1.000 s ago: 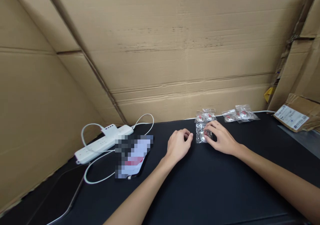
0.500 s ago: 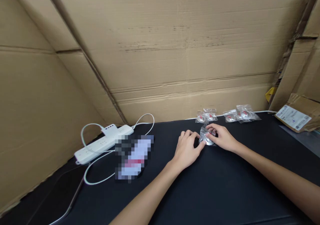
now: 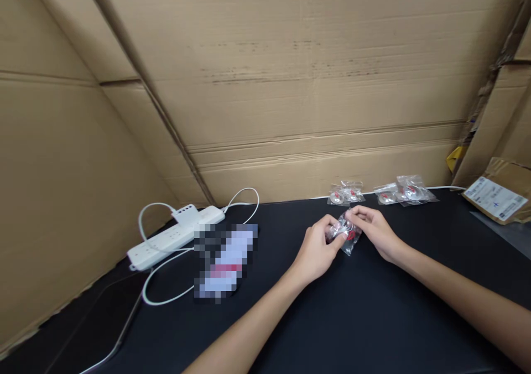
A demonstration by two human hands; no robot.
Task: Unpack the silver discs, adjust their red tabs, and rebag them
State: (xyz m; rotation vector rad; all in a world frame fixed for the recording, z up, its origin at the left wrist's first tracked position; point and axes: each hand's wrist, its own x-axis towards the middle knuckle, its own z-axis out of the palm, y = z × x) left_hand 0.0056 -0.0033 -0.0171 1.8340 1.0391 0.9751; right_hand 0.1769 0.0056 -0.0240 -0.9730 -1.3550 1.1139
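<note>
A creased, flat cardboard wall (image 3: 290, 86) stands along the far edge of the smooth black tabletop (image 3: 365, 318), which spreads wide on the near side. Thumb against fingers, the left hand (image 3: 322, 245) pinches a crinkled, clear plastic packet (image 3: 350, 239) between both hands; the right hand (image 3: 375, 230) pinches its upper edge. One corner points nearward; its crumpled long axis is unclear.

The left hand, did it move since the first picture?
Yes. The left hand moved right, farther from the white power strip, and now holds the clear packet.
</note>
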